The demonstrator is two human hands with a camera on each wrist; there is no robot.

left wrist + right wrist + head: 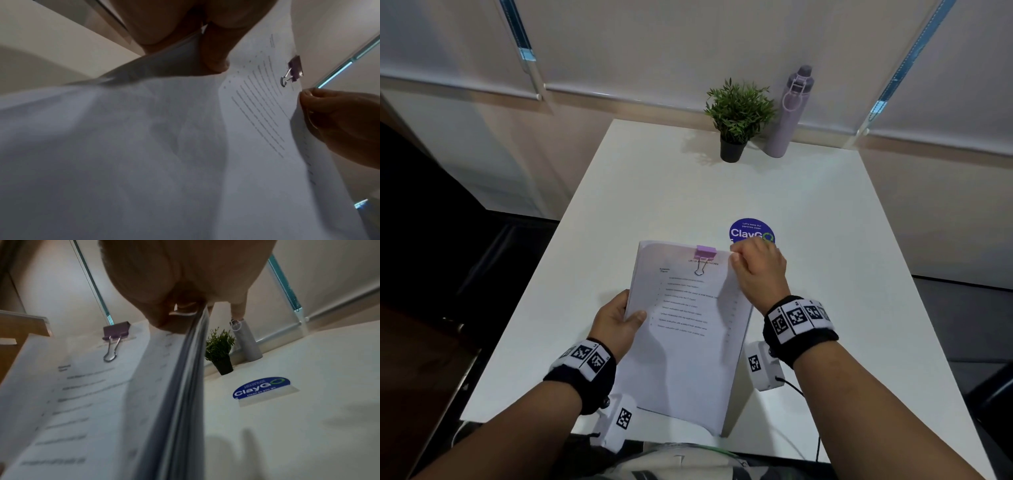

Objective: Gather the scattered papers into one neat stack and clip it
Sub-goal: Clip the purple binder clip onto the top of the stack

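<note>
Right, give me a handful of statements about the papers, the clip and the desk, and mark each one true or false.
1. A purple binder clip sits on the top edge of the paper stack. True.
2. The left hand grips the stack's left edge. True.
3. The right hand lies flat on the table, away from the papers. False: it pinches the stack's top right corner.
4. The potted plant stands right of the lilac bottle. False: it stands on the bottle's left.
5. Loose sheets lie scattered on the table. False: none are visible outside the stack.
</note>
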